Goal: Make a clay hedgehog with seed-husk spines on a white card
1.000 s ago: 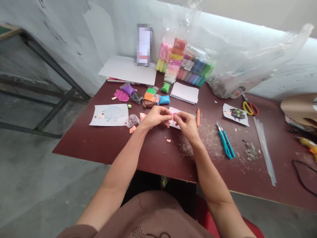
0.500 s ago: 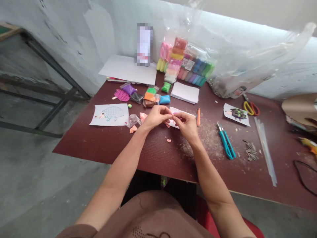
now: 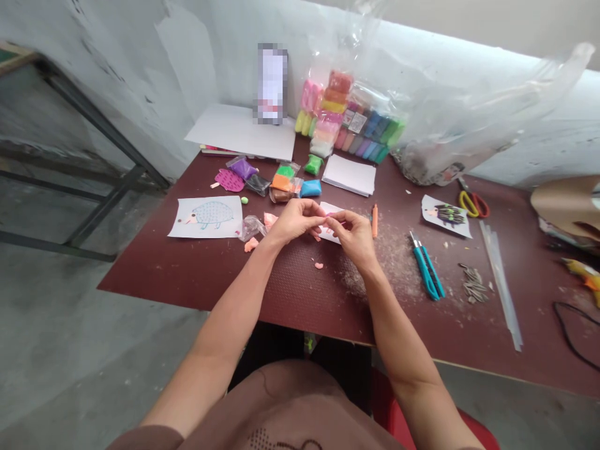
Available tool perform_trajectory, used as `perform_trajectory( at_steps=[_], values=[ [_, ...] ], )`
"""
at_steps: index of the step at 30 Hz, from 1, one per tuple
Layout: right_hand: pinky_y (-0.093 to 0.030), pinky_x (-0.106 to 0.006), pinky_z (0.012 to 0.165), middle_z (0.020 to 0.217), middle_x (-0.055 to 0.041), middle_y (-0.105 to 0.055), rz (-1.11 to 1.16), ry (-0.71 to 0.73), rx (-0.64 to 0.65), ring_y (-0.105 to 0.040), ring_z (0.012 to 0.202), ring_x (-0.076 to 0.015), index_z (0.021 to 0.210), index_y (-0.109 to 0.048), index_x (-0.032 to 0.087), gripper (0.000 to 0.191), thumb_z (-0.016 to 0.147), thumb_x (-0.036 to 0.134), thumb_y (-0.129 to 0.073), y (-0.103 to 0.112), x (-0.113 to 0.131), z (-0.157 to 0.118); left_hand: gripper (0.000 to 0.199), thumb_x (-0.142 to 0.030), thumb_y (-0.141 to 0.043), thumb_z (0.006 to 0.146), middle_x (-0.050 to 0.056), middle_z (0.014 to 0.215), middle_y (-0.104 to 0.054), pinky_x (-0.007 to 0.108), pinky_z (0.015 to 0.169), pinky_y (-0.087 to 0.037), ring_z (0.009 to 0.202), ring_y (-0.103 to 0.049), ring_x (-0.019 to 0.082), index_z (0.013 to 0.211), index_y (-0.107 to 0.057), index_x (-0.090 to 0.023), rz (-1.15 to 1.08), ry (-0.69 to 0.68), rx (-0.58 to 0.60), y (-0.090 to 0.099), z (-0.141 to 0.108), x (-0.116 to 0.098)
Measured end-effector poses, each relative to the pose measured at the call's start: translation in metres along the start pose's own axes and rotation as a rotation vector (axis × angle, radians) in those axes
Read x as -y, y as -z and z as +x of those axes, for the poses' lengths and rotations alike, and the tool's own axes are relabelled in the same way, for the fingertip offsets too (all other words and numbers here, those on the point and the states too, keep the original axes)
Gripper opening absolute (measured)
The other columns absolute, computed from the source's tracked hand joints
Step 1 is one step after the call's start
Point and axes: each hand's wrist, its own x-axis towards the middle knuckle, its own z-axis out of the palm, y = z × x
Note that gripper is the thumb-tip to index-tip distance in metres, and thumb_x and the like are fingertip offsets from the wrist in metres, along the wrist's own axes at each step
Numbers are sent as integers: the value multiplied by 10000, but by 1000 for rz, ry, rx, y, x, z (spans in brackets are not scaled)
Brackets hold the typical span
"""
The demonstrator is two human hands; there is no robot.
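Dimpled maroon tabletop; both hands pinch pink clay.

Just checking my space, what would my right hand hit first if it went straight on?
Your left hand, probably: your right hand points straight at it, fingertips nearly meeting, though depth is hard to judge.

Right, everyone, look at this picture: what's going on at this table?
A person seated at a dark red table is working with both hands. The left hand and right hand pinch a bit of pink modelling clay above a white paper card. A hedgehog drawing lies to the left, with packets of coloured clay beyond the hands.
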Motion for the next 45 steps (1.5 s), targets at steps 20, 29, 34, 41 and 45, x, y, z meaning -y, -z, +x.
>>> perform_trajectory(
  at_steps=[20,29,34,41,45],
  values=[
    [-457,-281,592,738,-30,-698,37,-34,88,-558,636,-135,828,-756,177,413,816,590,-765,7,1,2,132,-145,-821,813,2,671,-696,225,572,-586,551,-661,96,835,-698,-104,41,-9,-35,1,1,-1],
    [-473,-278,588,745,-37,-709,59,-34,59,-564,634,-135,806,-734,181,357,827,537,-731,7,-1,4,255,-184,-863,812,8,709,-710,240,541,-595,540,-666,106,971,-685,-95,-8,1,17,0,-1,-1],
    [-499,-287,591,737,-40,-700,66,-31,49,-579,620,-139,805,-725,181,383,844,562,-709,5,2,3,339,-267,-916,778,4,685,-694,222,532,-577,528,-646,92,927,-662,-98,-17,-4,34,-2,-2,1],
    [-510,-272,598,745,-29,-712,97,-47,103,-580,628,-133,856,-766,177,395,817,569,-738,7,2,2,300,-258,-902,786,-3,689,-686,222,547,-589,548,-645,87,909,-683,-94,0,-17,49,1,-3,-2],
    [-493,-273,595,726,-23,-699,72,-32,82,-558,600,-124,822,-757,175,345,838,517,-718,8,4,2,265,-238,-891,796,18,732,-704,212,531,-583,564,-650,88,897,-699,-86,21,-10,41,3,-2,-4]
  ],
)
